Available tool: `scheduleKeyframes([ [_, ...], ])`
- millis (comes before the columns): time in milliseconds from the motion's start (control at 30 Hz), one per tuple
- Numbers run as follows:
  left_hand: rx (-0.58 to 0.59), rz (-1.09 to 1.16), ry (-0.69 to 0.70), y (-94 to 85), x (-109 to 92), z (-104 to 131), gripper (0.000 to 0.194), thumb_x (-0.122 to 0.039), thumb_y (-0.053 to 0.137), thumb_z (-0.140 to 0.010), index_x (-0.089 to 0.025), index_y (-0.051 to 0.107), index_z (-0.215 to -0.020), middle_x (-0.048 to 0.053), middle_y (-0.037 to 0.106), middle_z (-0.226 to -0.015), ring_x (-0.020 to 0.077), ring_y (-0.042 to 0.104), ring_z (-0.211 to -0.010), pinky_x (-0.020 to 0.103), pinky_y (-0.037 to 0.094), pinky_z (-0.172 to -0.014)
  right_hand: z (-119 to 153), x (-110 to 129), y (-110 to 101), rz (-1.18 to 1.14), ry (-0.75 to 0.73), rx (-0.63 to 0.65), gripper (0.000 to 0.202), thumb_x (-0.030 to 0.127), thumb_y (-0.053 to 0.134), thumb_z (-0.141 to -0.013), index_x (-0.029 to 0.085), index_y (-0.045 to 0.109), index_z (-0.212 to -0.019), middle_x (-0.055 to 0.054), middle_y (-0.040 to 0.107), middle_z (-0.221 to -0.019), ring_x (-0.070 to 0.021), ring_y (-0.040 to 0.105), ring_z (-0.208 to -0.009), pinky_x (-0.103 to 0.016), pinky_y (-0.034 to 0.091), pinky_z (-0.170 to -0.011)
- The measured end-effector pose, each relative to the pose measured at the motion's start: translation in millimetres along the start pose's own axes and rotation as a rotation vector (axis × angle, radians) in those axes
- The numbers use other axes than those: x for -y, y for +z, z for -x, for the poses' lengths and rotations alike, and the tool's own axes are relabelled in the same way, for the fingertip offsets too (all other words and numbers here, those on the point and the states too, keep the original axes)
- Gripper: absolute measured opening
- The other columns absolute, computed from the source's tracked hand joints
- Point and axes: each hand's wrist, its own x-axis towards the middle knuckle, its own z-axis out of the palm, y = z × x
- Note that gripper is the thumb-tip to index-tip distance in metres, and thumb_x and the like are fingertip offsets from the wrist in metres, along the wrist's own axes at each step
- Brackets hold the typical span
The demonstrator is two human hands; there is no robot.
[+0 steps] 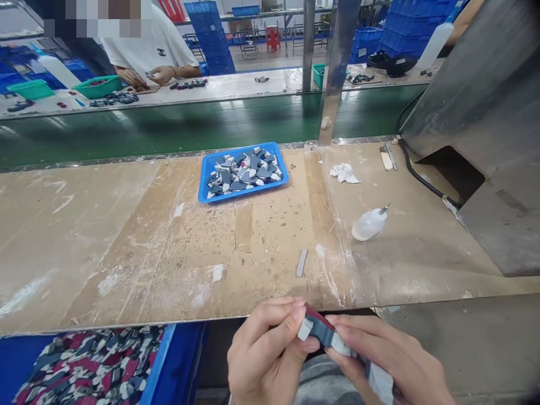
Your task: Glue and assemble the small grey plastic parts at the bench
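Just past the table's front edge, my left hand [270, 349] pinches one end of a small piece [323, 332] coloured dark blue, maroon and white. The fingers of my right hand [383, 354] close on its other end, so both hands hold the same piece. A white and blue part [379, 382] shows under my right hand; whether it joins the held piece is hidden. Beyond my hands, a thin grey strip [302, 263] lies on the table [270, 225].
A blue tray [202, 188] of similar parts stands on the table. To the right are a glue bottle [370, 224] and crumpled tissue [345, 173]. A blue crate [162, 365] of pieces sits lower left. Across the green divider [169, 132], a person [147, 50] handles pieces.
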Motion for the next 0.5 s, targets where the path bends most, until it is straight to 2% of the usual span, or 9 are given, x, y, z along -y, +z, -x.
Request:
scheduleKeyframes([
  [133, 0.047, 0.103, -0.155, -0.6, 13.6, -0.3, 0.014, -0.025, 0.073, -0.095, -0.025, 0.072, -0.109, 0.002, 0.074, -0.093, 0.0181, 0.073, -0.088, 0.027, 0.062, -0.077, -9.3, -18.3, -8.4, -0.075, -0.097, 0.083, 0.02, 0.027, 0.072, -0.094, 0.027, 0.063, -0.112, -0.001, 0.077, -0.097, -0.0147, 0.077, -0.085, -0.018, 0.062, -0.076],
  [233, 0.048, -0.015, -0.259, -1.0, 26.2, -0.7, 0.011, -0.022, 0.07, -0.096, -0.021, 0.071, -0.107, 0.006, 0.074, -0.096, 0.02, 0.073, -0.087, 0.026, 0.062, -0.07, -15.8, -47.2, -30.4, 0.096, -0.031, 0.009, 0.01, 0.033, 0.069, -0.096, 0.028, 0.067, -0.104, 0.004, 0.075, -0.082, -0.0112, 0.072, -0.069, -0.017, 0.058, -0.067],
  [300, 0.058, -0.147, -0.235, -1.4, 34.1, -3.2, 0.013, -0.021, 0.066, -0.097, -0.02, 0.071, -0.109, 0.008, 0.074, -0.101, 0.0224, 0.073, -0.092, 0.03, 0.062, -0.076, -21.3, -73.0, -48.3, 0.289, 0.061, -0.114, 0.012, 0.038, 0.069, -0.096, 0.026, 0.07, -0.098, 0.001, 0.074, -0.082, -0.0144, 0.07, -0.068, -0.024, 0.057, -0.068],
  [367, 0.099, -0.256, -0.164, -1.4, 39.7, -7.8, 0.016, -0.02, 0.062, -0.099, -0.021, 0.07, -0.113, 0.008, 0.074, -0.108, 0.0243, 0.071, -0.101, 0.035, 0.061, -0.089, -30.0, -99.7, -64.0, 0.376, 0.143, -0.144, 0.022, 0.045, 0.067, -0.096, 0.024, 0.073, -0.096, -0.003, 0.075, -0.089, -0.0201, 0.069, -0.078, -0.033, 0.055, -0.073],
  [433, 0.153, -0.306, -0.095, -1.1, 41.8, -13.3, 0.019, -0.018, 0.057, -0.1, -0.021, 0.069, -0.115, 0.009, 0.073, -0.112, 0.0254, 0.068, -0.109, 0.039, 0.058, -0.096, -41.1, -122.4, -74.6, 0.421, 0.179, -0.073, 0.031, 0.052, 0.061, -0.098, 0.024, 0.074, -0.095, -0.004, 0.074, -0.093, -0.024, 0.067, -0.087, -0.039, 0.053, -0.079],
  [500, 0.198, -0.311, -0.069, -0.8, 40.4, -18.0, 0.021, -0.017, 0.054, -0.101, -0.021, 0.068, -0.115, 0.01, 0.072, -0.112, 0.0258, 0.067, -0.11, 0.04, 0.058, -0.095, -51.5, -137.3, -78.8, 0.492, 0.206, 0.015, 0.043, 0.059, 0.052, -0.099, 0.024, 0.076, -0.097, -0.007, 0.072, -0.099, -0.0282, 0.064, -0.095, -0.047, 0.051, -0.086],
])
